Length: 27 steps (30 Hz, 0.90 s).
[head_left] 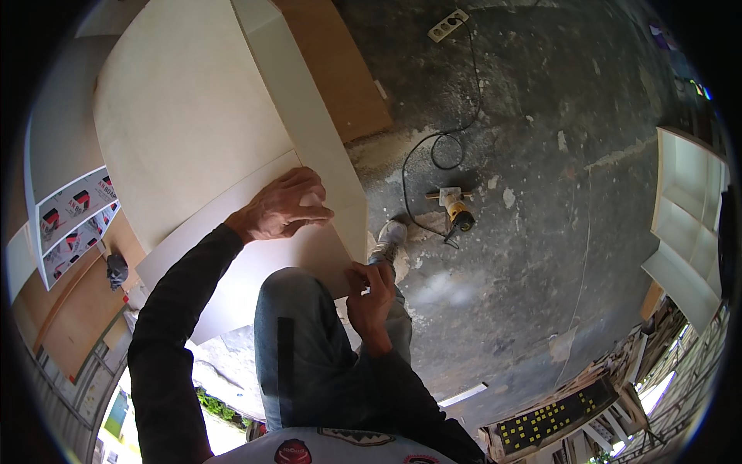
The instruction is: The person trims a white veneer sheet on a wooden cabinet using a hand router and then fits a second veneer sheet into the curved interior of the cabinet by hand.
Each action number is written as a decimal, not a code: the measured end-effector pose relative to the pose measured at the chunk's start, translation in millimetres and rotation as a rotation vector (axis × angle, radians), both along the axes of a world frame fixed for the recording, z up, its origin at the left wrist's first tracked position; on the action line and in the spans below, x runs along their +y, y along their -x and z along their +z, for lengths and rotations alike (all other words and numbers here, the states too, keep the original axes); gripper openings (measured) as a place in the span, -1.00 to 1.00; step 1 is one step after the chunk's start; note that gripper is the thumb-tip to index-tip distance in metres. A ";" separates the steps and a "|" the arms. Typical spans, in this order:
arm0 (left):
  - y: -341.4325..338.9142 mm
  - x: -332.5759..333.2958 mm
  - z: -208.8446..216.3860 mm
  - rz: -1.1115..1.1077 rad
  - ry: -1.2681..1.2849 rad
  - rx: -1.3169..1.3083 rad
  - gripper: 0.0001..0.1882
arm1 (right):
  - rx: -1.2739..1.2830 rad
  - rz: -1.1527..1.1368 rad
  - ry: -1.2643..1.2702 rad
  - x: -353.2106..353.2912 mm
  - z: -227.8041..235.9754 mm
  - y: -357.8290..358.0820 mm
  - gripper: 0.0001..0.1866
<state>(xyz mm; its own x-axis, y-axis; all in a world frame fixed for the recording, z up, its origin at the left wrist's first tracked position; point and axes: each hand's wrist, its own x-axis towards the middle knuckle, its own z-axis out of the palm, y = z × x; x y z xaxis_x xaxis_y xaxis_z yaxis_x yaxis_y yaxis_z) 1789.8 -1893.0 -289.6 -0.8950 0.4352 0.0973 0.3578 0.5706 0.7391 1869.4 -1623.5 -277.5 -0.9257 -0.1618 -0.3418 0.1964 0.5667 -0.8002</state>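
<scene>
A large box-shaped cabinet carcass [189,100] with a pale beige top and a whitish side lies in front of me, left of centre. A smooth white panel [224,263] covers its near end, above my bent knee. Over this panel is my left hand [286,207], its fingers curled and thumb drawn in. Whatever lies between those fingertips is too small to make out. At the panel's right corner, my right hand [371,301] pinches the edge between thumb and fingers.
On the stained concrete floor to the right stands a yellow-and-black power tool [456,210]. Its black cord [403,166] loops up to a socket strip [448,25]. A brown board [340,73] lies beyond the carcass. White shelving [684,209] stands far right; printed boxes [77,203] sit left.
</scene>
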 end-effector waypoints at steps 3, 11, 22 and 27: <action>20.0 -25.4 13.0 0.015 0.092 0.046 -0.59 | -0.018 -0.022 -0.036 9.1 11.6 -8.3 -0.81; 18.2 -19.9 1.2 0.373 0.063 -0.005 -0.88 | -0.050 -0.050 -0.074 11.3 12.9 -14.6 -0.83; -4.3 28.5 -11.6 0.866 0.324 0.121 -0.25 | 0.000 -0.108 -0.115 13.5 18.5 -16.1 -0.85; -8.0 40.9 -13.1 0.866 0.364 0.180 -0.25 | -0.041 -0.162 -0.119 17.2 14.7 -24.2 -0.82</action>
